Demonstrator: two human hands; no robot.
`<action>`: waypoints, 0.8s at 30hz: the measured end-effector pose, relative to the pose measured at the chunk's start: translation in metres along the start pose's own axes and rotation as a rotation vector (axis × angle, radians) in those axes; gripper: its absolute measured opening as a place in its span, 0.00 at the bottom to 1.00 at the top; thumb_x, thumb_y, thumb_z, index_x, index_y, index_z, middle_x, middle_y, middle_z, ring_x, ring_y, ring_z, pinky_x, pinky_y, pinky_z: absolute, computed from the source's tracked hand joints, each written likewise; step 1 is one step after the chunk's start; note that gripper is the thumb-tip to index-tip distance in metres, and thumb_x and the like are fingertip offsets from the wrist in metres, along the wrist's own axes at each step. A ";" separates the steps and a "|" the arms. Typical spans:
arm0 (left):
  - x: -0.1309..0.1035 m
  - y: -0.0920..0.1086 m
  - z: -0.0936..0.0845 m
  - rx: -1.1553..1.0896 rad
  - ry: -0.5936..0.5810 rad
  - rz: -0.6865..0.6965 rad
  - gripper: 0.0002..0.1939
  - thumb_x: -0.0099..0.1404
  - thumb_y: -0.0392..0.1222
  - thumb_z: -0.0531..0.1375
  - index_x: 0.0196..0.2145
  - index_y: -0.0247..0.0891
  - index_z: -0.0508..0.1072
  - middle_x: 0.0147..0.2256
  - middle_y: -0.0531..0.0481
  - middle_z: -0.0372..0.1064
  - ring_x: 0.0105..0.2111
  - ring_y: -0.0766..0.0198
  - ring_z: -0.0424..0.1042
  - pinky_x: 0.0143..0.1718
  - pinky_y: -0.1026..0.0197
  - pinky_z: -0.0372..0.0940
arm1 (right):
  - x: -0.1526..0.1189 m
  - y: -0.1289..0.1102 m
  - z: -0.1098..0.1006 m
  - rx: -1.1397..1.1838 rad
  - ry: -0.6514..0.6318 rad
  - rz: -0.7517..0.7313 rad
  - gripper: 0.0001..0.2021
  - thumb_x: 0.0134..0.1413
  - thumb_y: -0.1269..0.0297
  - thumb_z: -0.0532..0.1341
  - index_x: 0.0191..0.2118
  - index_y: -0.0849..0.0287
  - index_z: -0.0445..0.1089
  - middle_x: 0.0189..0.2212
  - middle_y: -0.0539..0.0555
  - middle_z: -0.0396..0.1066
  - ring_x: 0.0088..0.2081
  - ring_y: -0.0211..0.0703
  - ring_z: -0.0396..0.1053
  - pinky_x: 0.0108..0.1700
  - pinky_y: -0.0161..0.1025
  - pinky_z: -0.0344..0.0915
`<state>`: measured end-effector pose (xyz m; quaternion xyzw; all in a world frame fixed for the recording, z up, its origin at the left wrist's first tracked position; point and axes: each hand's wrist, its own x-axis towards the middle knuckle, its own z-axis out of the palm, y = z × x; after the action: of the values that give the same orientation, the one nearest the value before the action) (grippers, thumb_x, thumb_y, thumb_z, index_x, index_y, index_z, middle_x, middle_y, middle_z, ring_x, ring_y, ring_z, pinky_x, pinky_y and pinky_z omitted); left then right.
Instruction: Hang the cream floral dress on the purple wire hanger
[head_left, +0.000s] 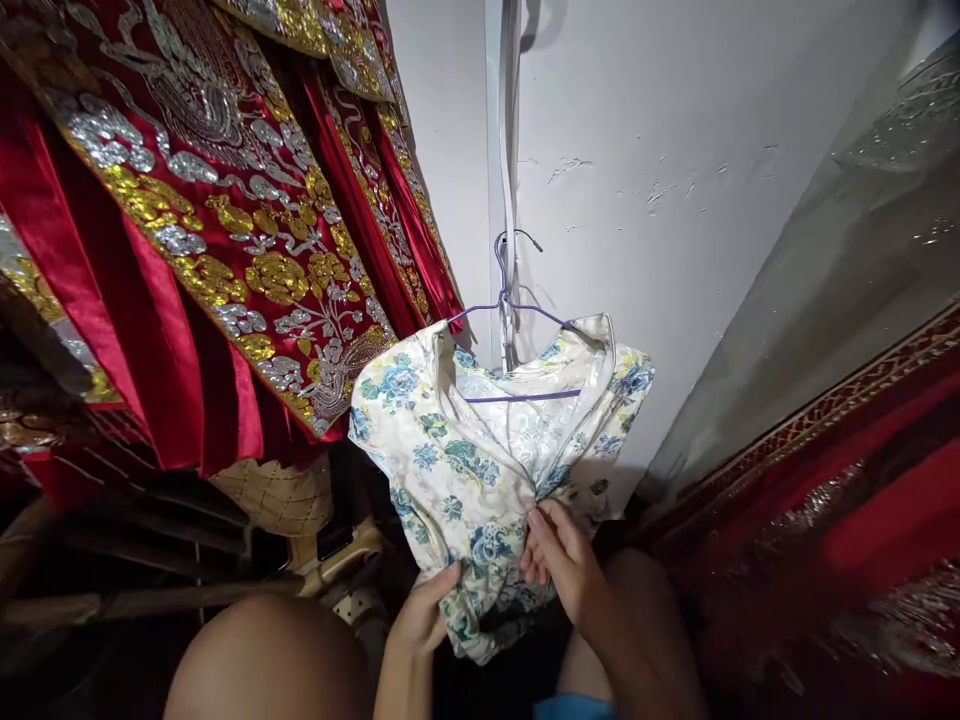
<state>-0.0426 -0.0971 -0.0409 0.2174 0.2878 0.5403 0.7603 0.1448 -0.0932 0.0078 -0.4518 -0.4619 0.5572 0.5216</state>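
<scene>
A cream garment with blue and green flowers [450, 455] hangs in front of me on a purple wire hanger [531, 306]. Its neckline is open in a V, and the hanger's lower bar shows inside. My left hand [426, 608] grips the garment's lower left side, thumb on the front and the other fingers behind the cloth. At the bottom of the V, my right hand [559, 550] pinches the front edge between thumb and fingers. Below my hands the cloth is bunched, and its lower end falls in shadow.
Red satin costumes with gold and silver embroidery [277, 270] hang at the left. A white wall [637, 120] with a narrow vertical strip [504, 150] stands behind the hanger. Plastic-covered red clothing [862, 500] is at the right. Wooden chair parts [337, 570] lie low at the left.
</scene>
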 end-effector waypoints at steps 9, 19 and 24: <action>-0.010 0.006 0.022 -0.001 0.154 0.005 0.23 0.62 0.43 0.66 0.54 0.35 0.76 0.49 0.38 0.77 0.57 0.43 0.71 0.62 0.44 0.63 | 0.003 -0.014 0.014 -0.007 0.133 -0.090 0.26 0.56 0.37 0.59 0.23 0.56 0.59 0.12 0.43 0.55 0.15 0.32 0.54 0.20 0.32 0.53; 0.019 -0.013 0.036 0.781 0.745 1.025 0.21 0.61 0.45 0.66 0.51 0.42 0.71 0.54 0.42 0.66 0.58 0.51 0.64 0.59 0.50 0.61 | 0.000 -0.003 0.006 0.008 0.144 -0.069 0.22 0.58 0.46 0.62 0.24 0.59 0.68 0.15 0.47 0.60 0.18 0.33 0.55 0.23 0.34 0.54; 0.018 -0.036 0.062 1.076 0.236 0.889 0.11 0.67 0.37 0.60 0.48 0.42 0.73 0.47 0.46 0.70 0.49 0.57 0.70 0.53 0.56 0.65 | 0.001 -0.004 0.012 -0.002 0.098 -0.110 0.21 0.57 0.49 0.64 0.22 0.59 0.65 0.16 0.48 0.62 0.19 0.34 0.57 0.23 0.33 0.55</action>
<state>0.0284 -0.0929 -0.0214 0.5997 0.4794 0.6023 0.2184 0.1337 -0.0921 0.0140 -0.4529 -0.4606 0.5044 0.5730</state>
